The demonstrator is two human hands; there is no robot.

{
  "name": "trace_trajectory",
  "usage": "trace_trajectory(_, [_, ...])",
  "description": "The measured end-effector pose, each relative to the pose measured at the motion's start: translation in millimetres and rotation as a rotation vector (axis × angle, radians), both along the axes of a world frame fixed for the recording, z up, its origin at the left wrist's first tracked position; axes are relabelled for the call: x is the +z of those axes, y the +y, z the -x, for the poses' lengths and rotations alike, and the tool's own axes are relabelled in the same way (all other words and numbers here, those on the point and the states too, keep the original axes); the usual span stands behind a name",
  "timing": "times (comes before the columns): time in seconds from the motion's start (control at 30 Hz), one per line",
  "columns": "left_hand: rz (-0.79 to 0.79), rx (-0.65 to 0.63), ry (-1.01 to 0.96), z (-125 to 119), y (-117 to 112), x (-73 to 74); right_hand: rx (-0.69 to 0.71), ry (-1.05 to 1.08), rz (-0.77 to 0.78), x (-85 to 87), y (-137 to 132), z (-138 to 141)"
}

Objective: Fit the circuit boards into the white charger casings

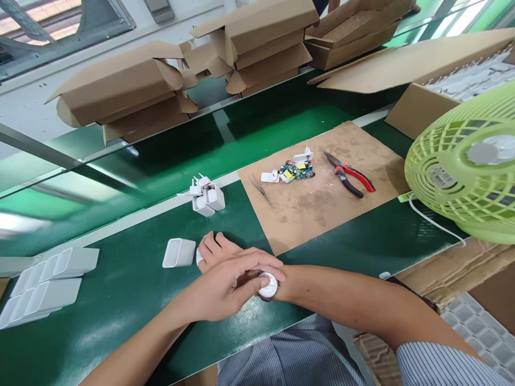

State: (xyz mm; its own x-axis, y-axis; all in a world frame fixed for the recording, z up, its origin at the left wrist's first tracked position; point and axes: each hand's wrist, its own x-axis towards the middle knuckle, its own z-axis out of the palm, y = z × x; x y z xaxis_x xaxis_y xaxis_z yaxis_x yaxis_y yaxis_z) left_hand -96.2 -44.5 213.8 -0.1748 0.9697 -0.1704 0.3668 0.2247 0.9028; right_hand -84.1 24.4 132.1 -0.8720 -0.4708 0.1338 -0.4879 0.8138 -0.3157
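Note:
My left hand (225,284) reaches across my right wrist, its thumb and fingers on the round white-faced wristwatch (268,287). My right hand (215,249) rests low over the green bench, fingers curled. A white plastic piece (199,256) shows at its fingertips, mostly hidden by the hand. Just left of it lies an open white charger casing (179,253). Beyond my hands stand several white casings with plug parts (206,197).
A brown cardboard sheet (314,214) carries tweezers (263,192), small circuit boards (298,170) and red-black pliers (350,174). White casings (56,284) stand in rows at left. A green fan (462,166) and an open carton (422,110) occupy the right; more cartons (124,86) line the back.

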Motion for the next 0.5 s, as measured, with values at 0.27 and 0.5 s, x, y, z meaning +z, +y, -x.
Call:
trace_trajectory(0.27, [0.068,-0.003,0.047,0,-5,5.2,0.086,0.239,-0.406,3.5,7,-1])
trace_trajectory(0.5, [0.041,0.029,0.146,-8,4,4.0,-0.006,0.255,-0.357,-1.6,1,-3])
